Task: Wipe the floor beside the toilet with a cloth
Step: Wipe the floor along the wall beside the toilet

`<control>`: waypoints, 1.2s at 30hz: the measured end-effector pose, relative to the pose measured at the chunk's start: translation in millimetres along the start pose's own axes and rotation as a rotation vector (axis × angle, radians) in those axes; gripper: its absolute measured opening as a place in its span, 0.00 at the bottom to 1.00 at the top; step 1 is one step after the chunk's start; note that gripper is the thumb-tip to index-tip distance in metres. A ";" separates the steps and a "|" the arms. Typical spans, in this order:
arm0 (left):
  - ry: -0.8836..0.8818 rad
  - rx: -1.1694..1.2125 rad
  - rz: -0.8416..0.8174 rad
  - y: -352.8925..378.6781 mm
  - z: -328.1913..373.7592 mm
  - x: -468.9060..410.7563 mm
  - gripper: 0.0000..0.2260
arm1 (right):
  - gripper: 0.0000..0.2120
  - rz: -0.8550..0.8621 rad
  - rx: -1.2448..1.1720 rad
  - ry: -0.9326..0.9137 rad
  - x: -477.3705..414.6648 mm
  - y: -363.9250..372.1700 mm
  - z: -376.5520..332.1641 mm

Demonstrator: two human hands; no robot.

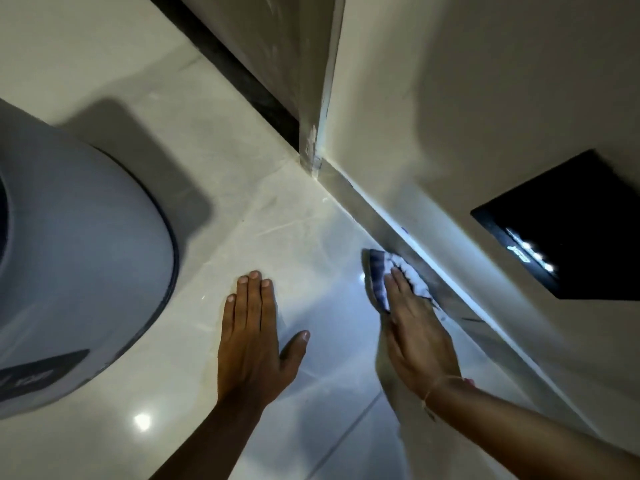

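The glossy pale tiled floor (277, 220) runs between the white toilet (76, 258) on the left and the wall on the right. My left hand (251, 341) lies flat on the tiles, fingers together and thumb out, holding nothing. My right hand (415, 327) presses a blue and white striped cloth (379, 271) onto the floor right against the base of the wall. The cloth sticks out past my fingertips; most of it is hidden under my palm.
A grey skirting strip (388, 223) lines the foot of the cream wall (485, 98). A black panel with small lights (568, 226) is set in that wall. A wall corner (317, 147) juts out at the far end, with a dark strip (242, 74) behind.
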State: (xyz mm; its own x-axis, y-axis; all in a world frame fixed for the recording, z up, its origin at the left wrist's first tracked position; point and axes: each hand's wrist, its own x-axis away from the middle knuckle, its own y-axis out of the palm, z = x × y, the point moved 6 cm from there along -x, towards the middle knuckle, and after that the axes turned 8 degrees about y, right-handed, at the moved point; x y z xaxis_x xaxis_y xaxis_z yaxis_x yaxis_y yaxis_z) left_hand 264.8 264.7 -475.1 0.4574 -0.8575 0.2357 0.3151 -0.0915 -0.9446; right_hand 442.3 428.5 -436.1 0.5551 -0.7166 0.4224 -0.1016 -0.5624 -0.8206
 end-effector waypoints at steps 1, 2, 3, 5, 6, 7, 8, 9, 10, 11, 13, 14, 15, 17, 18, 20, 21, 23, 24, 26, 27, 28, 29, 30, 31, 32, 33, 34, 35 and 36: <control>0.007 -0.004 0.003 0.9 -0.8 -1.9 0.42 | 0.31 0.031 -0.013 -0.055 -20.4 -1.5 -13.5; 0.014 -0.016 0.008 1.9 -2.7 -2.4 0.42 | 0.31 0.035 0.002 -0.107 -44.2 0.1 -36.6; 0.022 -0.025 0.015 2.8 -3.0 -2.6 0.42 | 0.30 0.041 0.030 -0.145 -69.0 2.5 -60.4; 0.031 -0.032 0.007 2.9 -3.0 -0.7 0.41 | 0.31 0.061 0.049 -0.195 -117.1 3.9 -104.1; 0.028 -0.026 0.007 2.1 -1.9 -0.8 0.41 | 0.33 0.050 0.069 -0.208 -136.1 5.6 -121.1; 0.022 -0.028 0.008 1.4 -1.0 -1.9 0.40 | 0.33 0.050 0.098 -0.226 -147.9 8.6 -134.0; 0.011 -0.037 0.006 0.7 0.6 -2.8 0.41 | 0.32 0.059 0.124 -0.251 -153.1 11.3 -140.2; -0.002 -0.046 0.008 -0.5 1.9 -2.7 0.41 | 0.31 0.069 0.131 -0.269 -150.0 13.4 -139.3; -0.011 -0.047 0.014 -1.6 3.9 -2.0 0.42 | 0.30 0.076 0.113 -0.271 -140.8 13.4 -129.4; -0.013 -0.043 0.017 -1.8 7.8 -1.3 0.42 | 0.28 0.078 0.078 -0.260 -123.9 13.0 -109.5; 0.017 -0.035 0.000 1.0 17.4 1.7 0.43 | 0.27 0.077 0.036 -0.225 -68.9 10.7 -48.5; 0.043 -0.031 -0.001 3.8 23.3 3.8 0.43 | 0.27 0.080 0.054 -0.207 -34.6 9.0 -10.4; 0.061 -0.026 0.003 6.6 28.1 5.8 0.43 | 0.27 0.075 0.082 -0.171 0.3 6.7 28.5; 0.068 -0.026 0.013 10.1 32.8 8.1 0.43 | 0.29 0.055 0.159 -0.053 61.6 0.4 88.7; 0.065 -0.034 0.021 11.3 33.3 8.5 0.43 | 0.28 0.055 0.203 0.002 82.9 -1.3 105.8; 0.063 -0.056 0.029 12.3 32.3 8.5 0.43 | 0.28 0.071 0.235 0.076 105.6 -2.9 115.8; 0.067 -0.058 0.024 12.7 32.4 8.6 0.44 | 0.27 0.077 0.239 0.073 108.8 -2.8 114.1; 0.065 -0.058 0.025 12.4 32.6 9.4 0.44 | 0.27 0.070 0.279 0.009 101.6 -5.0 104.1; 0.061 -0.062 0.029 11.9 33.0 9.6 0.44 | 0.28 0.036 0.309 -0.031 92.2 -4.1 97.6; 0.061 -0.070 0.027 12.1 33.6 9.4 0.44 | 0.30 -0.011 0.286 -0.112 60.6 -0.9 74.7; 0.062 -0.074 0.034 12.3 33.7 8.7 0.44 | 0.31 -0.010 0.260 -0.153 38.4 -0.3 57.6; 0.059 -0.085 0.043 13.4 32.7 8.4 0.44 | 0.31 0.003 0.243 -0.200 15.7 0.6 38.3; 0.058 -0.094 0.046 14.8 31.7 8.3 0.44 | 0.32 0.029 0.232 -0.244 -3.0 1.1 20.8; 0.061 -0.091 0.046 15.8 32.0 8.1 0.44 | 0.32 0.043 0.237 -0.275 -12.1 2.2 12.3; 0.059 -0.082 0.044 16.3 31.9 9.0 0.44 | 0.32 0.045 0.244 -0.291 -10.4 4.8 13.6; 0.056 -0.075 0.047 15.6 32.0 9.4 0.44 | 0.30 0.047 0.245 -0.289 2.4 6.2 24.4; 0.053 -0.075 0.048 14.2 32.3 9.7 0.44 | 0.29 0.052 0.257 -0.259 23.3 6.3 41.8; 0.053 -0.075 0.041 13.0 32.6 9.6 0.44 | 0.28 0.051 0.280 -0.203 47.9 4.4 63.5; 0.054 -0.069 0.030 11.6 33.6 10.1 0.44 | 0.29 0.032 0.302 -0.147 71.1 -0.1 83.8; 0.053 -0.063 0.024 9.8 34.1 11.1 0.45 | 0.30 0.006 0.304 -0.112 84.0 -5.1 97.6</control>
State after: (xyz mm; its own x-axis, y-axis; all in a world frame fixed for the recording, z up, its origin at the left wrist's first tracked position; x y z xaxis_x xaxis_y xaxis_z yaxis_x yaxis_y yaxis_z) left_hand 301.3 271.6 -473.9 0.4193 -0.8852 0.2017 0.2505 -0.1007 -0.9629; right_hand 570.0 411.4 -434.0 0.6443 -0.6602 0.3861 0.1370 -0.3970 -0.9075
